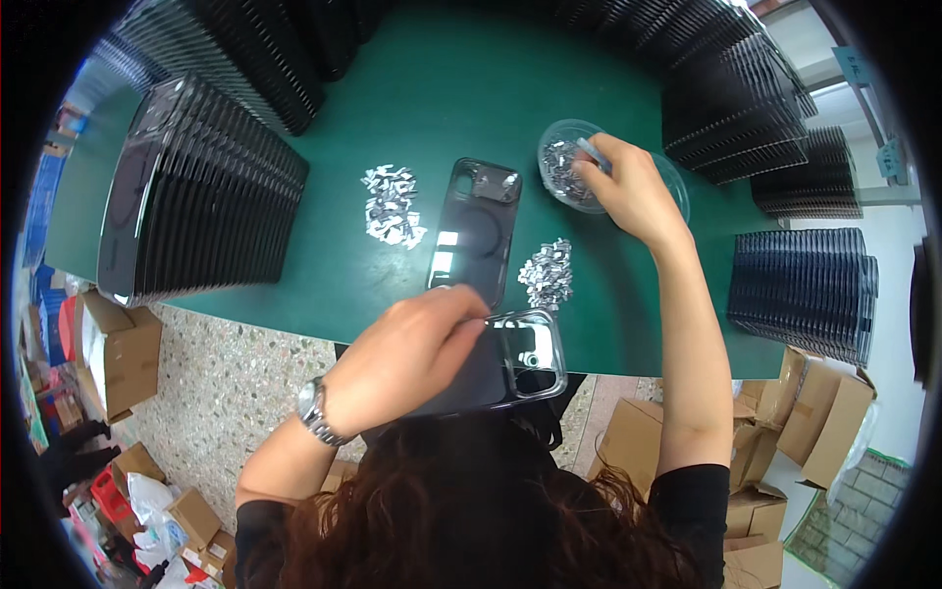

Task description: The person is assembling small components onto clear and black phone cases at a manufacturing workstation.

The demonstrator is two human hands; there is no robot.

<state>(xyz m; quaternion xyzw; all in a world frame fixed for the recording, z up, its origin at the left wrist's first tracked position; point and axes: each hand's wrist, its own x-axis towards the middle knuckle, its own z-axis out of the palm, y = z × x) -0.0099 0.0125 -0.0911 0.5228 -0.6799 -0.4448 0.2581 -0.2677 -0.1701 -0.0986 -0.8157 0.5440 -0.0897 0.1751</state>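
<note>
My left hand (412,339) is closed, fingertips pinched at the upper edge of a dark translucent phone case (538,378) with a clear camera window. This case slants across the table's near edge, partly hidden under the hand. Just beyond lies a second phone case (478,231) on the table. My right hand (638,191) reaches into a round clear tub (546,182) of small silvery pieces (559,162). Between its thumb and forefinger is a pale blue-grey flat strip (594,154); its exact kind is not clear.
Loose piles of small silvery pieces lie left (392,206) and right (548,275) of the flat case. A clear round lid or dish (675,187) is under my right wrist. Tall case stacks (196,196) line the green table (442,79). Cardboard boxes (633,442) stand on the floor.
</note>
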